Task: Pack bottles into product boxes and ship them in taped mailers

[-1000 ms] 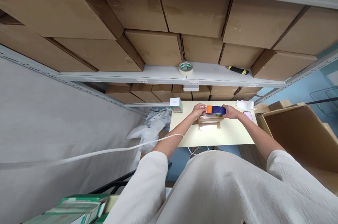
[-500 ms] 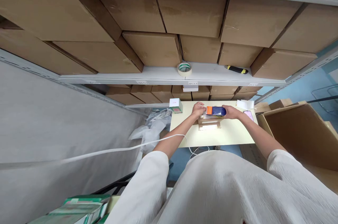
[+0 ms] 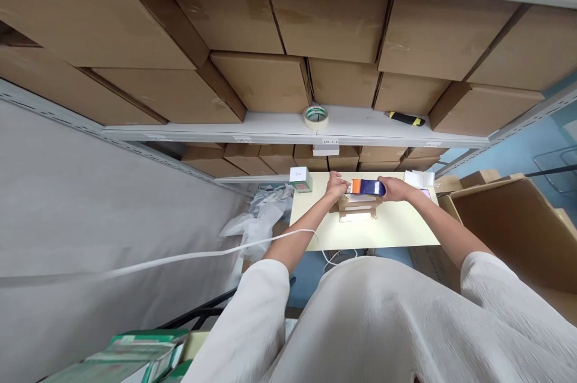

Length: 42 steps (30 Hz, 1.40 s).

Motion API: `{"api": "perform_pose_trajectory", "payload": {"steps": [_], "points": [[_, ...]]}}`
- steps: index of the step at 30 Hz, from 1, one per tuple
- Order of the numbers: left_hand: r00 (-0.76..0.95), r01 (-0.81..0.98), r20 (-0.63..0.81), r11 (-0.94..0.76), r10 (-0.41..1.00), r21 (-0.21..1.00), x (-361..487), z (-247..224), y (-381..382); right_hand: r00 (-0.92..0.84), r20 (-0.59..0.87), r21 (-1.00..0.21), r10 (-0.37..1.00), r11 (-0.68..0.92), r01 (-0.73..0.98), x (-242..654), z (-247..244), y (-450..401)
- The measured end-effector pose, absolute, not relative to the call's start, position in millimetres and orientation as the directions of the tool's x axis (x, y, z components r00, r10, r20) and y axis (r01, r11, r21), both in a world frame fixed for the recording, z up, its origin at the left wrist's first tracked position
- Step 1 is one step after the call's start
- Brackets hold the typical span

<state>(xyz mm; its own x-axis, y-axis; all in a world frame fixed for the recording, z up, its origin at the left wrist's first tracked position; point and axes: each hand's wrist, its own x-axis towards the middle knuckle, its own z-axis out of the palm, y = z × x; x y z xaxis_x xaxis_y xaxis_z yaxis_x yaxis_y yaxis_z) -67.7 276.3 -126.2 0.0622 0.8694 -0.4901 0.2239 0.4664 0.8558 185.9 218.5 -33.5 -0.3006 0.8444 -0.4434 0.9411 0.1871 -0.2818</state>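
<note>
A small taped cardboard box [image 3: 358, 210] stands on the pale yellow table [image 3: 401, 229]. Above its top is a blue and orange tape dispenser [image 3: 370, 187], gripped at its right end by my right hand [image 3: 393, 188]. My left hand [image 3: 336, 184] is closed at the dispenser's orange end, its fingers pinched together near the box's upper left; what lies between them is too small to make out.
A white and green box [image 3: 300, 179] sits at the table's back left, an opened white carton [image 3: 419, 179] at the back right. Shelves of cardboard boxes rise beyond, holding a tape roll [image 3: 316, 117] and a cutter [image 3: 406, 118]. A white cable [image 3: 193, 255] crosses my left forearm.
The fingers of my left hand have drawn closer together by the dispenser's orange end. The dispenser and my right hand have shifted slightly left and up.
</note>
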Motion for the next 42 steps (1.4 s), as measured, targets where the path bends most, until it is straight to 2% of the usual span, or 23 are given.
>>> {"api": "perform_pose_trajectory", "payload": {"steps": [7, 18, 31, 42], "points": [[-0.02, 0.271, -0.398, 0.388, 0.917, 0.881, -104.7, -141.6, 282.8, -0.311, -0.475, -0.164, 0.823, 0.265, 0.95, 206.7, -25.6, 221.6], [-0.021, 0.14, -0.446, 0.444, 0.895, 0.885, -119.7, -155.1, 270.9, -0.339, -0.471, -0.093, 0.814, 0.336, 0.937, 201.8, -15.9, 234.1], [-0.067, 0.015, -0.458, 0.46, 0.886, 0.888, -137.8, -170.3, 258.7, -0.344, -0.548, -0.022, 0.763, 0.398, 0.917, 160.4, -15.1, 252.0], [-0.105, 0.125, -0.427, 0.438, 0.898, 0.89, -136.7, -191.8, 256.2, -0.311, -0.588, 0.02, 0.747, 0.398, 0.917, 146.7, -21.2, 252.9]]}}
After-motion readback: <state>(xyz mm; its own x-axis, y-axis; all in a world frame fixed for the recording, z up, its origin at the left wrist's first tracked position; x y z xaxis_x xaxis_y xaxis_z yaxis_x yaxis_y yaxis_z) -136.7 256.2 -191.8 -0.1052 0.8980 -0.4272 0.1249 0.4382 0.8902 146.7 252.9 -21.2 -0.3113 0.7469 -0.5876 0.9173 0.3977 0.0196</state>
